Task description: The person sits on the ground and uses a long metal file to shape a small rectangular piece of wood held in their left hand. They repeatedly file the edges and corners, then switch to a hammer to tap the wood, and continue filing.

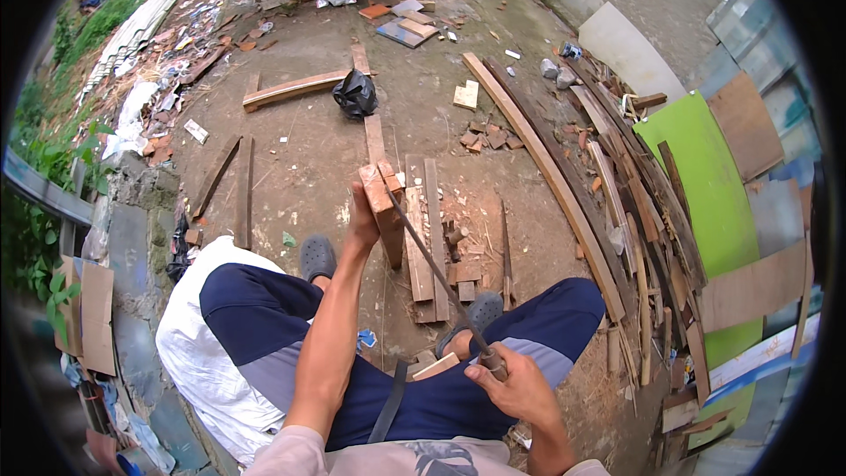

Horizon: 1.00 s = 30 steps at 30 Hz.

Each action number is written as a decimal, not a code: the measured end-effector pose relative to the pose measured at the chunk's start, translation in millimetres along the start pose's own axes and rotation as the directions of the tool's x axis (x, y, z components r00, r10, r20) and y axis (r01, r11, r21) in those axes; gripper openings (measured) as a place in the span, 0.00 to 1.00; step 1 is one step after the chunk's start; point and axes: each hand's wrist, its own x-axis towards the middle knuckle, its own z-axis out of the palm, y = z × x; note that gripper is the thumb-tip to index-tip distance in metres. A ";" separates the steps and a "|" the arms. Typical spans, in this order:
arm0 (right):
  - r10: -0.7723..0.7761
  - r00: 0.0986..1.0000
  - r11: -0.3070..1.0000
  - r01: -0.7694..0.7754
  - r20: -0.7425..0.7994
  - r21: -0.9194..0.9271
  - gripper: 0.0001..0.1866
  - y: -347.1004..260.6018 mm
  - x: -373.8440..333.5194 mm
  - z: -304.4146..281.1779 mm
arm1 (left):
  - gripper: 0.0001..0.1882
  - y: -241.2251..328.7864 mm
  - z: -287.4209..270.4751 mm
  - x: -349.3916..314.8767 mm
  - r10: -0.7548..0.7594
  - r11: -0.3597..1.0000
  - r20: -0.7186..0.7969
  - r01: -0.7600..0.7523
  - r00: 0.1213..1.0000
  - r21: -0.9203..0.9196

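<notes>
My left hand is closed round the upper part of a wooden block, which stands upright between my feet; its far fingers are hidden behind the wood. Two pale cut ends show at its top. In my right hand is the wooden handle of a long, dark, thin blade, which looks like a machete seen edge-on. That blade slants up and leftward, its far end against or very near the block's right side; I cannot tell which. Wooden strips and short offcuts lie just right of the block.
Long planks and a heap of timber line the right side, by a green panel. A black plastic bag sits ahead among wooden pieces. White cloth lies at my left, beside a low wall.
</notes>
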 end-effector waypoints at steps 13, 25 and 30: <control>0.088 0.994 0.950 -0.105 0.070 0.295 0.26 19.7 3.6 34.0 | 0.37 -2.5 30.9 2.9 0.170 0.978 -0.184 -0.142 0.968 0.156; 0.111 0.985 0.672 -0.174 0.134 0.719 0.23 7.8 0.5 53.1 | 0.36 -14.1 40.8 14.6 0.107 0.982 -0.294 -0.055 0.950 0.183; 0.168 0.973 0.272 -0.200 0.159 0.941 0.20 3.0 16.8 60.6 | 0.35 -32.3 30.0 14.0 0.351 0.912 -0.577 -0.131 0.738 0.388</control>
